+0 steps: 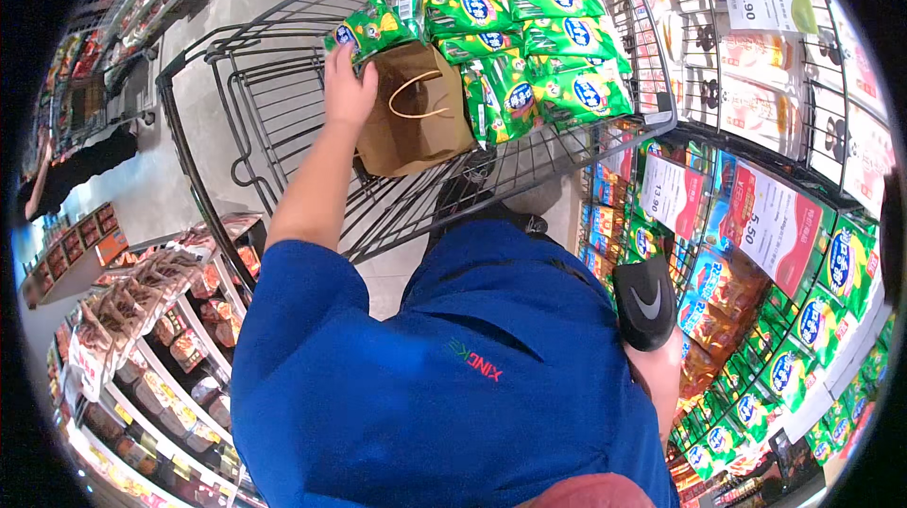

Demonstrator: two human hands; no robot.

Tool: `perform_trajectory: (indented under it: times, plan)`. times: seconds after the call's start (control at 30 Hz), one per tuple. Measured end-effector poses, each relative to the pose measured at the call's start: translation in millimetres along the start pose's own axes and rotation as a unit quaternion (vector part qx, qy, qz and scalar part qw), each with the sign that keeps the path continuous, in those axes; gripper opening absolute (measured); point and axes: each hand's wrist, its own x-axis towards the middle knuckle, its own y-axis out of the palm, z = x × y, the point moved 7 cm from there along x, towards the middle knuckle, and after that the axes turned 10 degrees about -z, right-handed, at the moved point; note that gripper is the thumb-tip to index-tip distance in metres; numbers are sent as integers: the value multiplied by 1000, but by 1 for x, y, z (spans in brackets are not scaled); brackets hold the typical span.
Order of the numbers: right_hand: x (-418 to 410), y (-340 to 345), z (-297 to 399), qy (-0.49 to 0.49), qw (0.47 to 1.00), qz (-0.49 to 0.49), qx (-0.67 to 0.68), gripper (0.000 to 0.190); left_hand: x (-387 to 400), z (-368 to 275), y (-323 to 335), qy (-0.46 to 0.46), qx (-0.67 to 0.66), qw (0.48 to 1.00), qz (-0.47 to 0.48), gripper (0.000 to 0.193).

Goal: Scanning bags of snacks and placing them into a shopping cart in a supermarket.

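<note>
My left hand (347,86) reaches over a metal wire shopping cart (283,100), its fingers against the left end of a green snack packet (372,29); whether it grips the packet is unclear. Just right of this hand stands a brown paper bag (414,111) with a twisted handle. Several green packets (581,93) are piled in the cart's right part. My right hand (652,359) hangs low beside the right-hand shelves, mostly hidden by a black object (645,302) with a grey curved mark; its fingers do not show.
Wire shelves (762,146) with price cards (772,217) and packaged snacks run along the right. A tiered display (159,366) of packaged food stands at lower left. Another person's arm (40,175) shows at the far left. My feet are under the cart's near side.
</note>
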Motion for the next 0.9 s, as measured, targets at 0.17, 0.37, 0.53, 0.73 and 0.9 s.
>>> perform_trajectory:
  times: [0.17, 0.37, 0.53, 0.73, 0.9]
  plan:
    - [-11, -1, -4, -3, 1000, -14, -28, 47, 41, 6, 56, -14, 104, 987, 121, 82]
    - [-22, 3, -14, 80, 992, -55, -80, 48, 54, 19, 54, -23, 101, 981, 165, 80]
    - [-28, 1, -9, 104, 993, -40, -29, 47, 44, 8, 13, -24, -30, 983, 181, 60]
    - [-41, -4, -32, 76, 990, -60, 101, 45, 9, -89, -80, -130, -293, 947, 22, 42]
    - [-76, -11, -55, 26, 953, -99, 286, 45, -26, -204, -93, -280, -654, 700, 61, 40]
